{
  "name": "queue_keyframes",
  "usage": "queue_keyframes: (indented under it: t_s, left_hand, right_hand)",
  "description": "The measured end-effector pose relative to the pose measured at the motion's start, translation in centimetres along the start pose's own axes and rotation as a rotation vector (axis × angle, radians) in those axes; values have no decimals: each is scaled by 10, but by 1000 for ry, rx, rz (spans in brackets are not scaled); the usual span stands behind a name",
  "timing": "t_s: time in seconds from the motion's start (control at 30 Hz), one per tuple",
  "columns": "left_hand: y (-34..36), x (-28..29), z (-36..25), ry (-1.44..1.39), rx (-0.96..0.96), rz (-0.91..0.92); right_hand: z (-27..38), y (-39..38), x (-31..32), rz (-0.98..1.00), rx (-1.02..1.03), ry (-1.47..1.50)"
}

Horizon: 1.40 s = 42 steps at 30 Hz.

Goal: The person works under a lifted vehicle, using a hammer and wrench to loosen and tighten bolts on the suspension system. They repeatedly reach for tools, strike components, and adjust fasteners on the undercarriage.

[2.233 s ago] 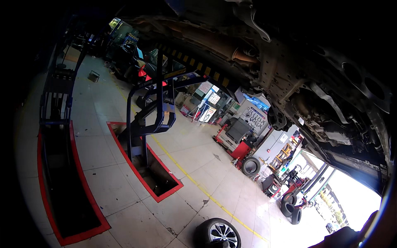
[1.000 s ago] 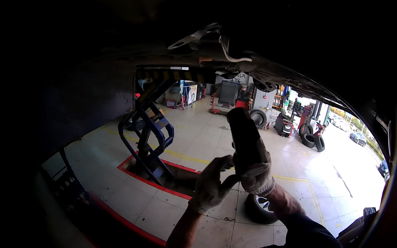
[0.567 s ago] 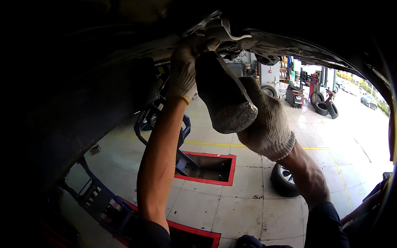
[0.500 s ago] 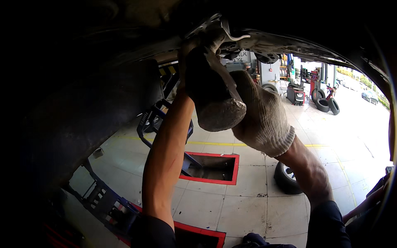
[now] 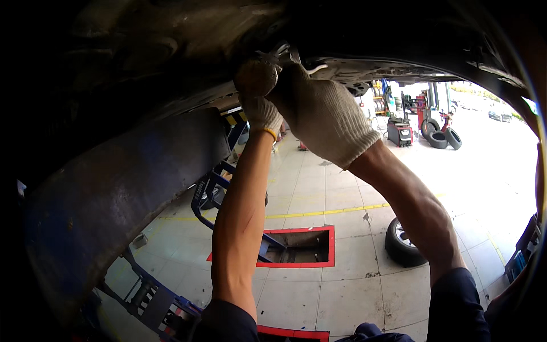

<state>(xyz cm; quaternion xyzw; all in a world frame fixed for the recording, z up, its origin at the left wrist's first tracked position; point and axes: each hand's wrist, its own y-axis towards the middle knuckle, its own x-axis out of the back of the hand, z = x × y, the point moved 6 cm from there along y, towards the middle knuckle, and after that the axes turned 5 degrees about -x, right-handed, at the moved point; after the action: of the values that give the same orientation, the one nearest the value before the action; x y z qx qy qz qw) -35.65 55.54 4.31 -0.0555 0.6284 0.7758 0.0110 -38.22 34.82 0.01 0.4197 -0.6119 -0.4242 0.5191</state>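
Overhead, under a raised car's dark underbody [image 5: 188,34], both my arms reach up in knitted work gloves. My right hand [image 5: 327,117] is closed, its fingers mostly hidden behind the glove's back, on what looks like a heavy hammer [image 5: 256,78]. The hammer's round, worn metal face shows, but its handle is hidden. Just below that face is my left hand [image 5: 262,115], closed; whatever it grips is hidden. A thin metal bracket [image 5: 288,54] with a curved pale end sticks out beside the hammer and my right hand.
A large dark panel [image 5: 131,188] hangs at the left. Blue lift parts [image 5: 154,302] stand low on that side. A red-framed floor pit [image 5: 299,263] lies below my arms, with a wheel [image 5: 403,245] to its right. Farther back are loose tyres [image 5: 444,139] and a red-and-black machine [image 5: 400,132].
The hammer has moved up and away from me, toward the bracket. My right hand has gone up and left with it. The left glove now shows more clearly, and the view has shifted slightly.
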Motion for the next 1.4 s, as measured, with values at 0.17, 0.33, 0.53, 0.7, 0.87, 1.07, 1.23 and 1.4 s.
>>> queue_keyframes:
  t_s: [0.17,0.33,0.53,0.7,0.87,1.07,1.23,1.4]
  left_hand:
    - [17,-14,7,1303,-411,97]
    - [18,7,15,-192,-126,61]
    - [9,23,-40,-789,400,205]
    - [21,-2,12,-149,-35,225]
    - [9,-18,37,-1367,458,190]
    - [20,26,-25,-795,433,154]
    - [17,-4,8,-863,403,25]
    - [25,14,-37,-395,332,212]
  right_hand:
    - [41,-14,47,-198,154,239]
    - [-5,19,-2,-75,76,32]
    - [33,-9,29,-158,138,128]
    - [0,26,2,-47,-53,109]
    - [20,10,8,-159,10,191]
    - [16,15,-8,-102,22,118]
    - [-5,13,-17,-141,45,155]
    - [-9,-49,0,38,-127,271]
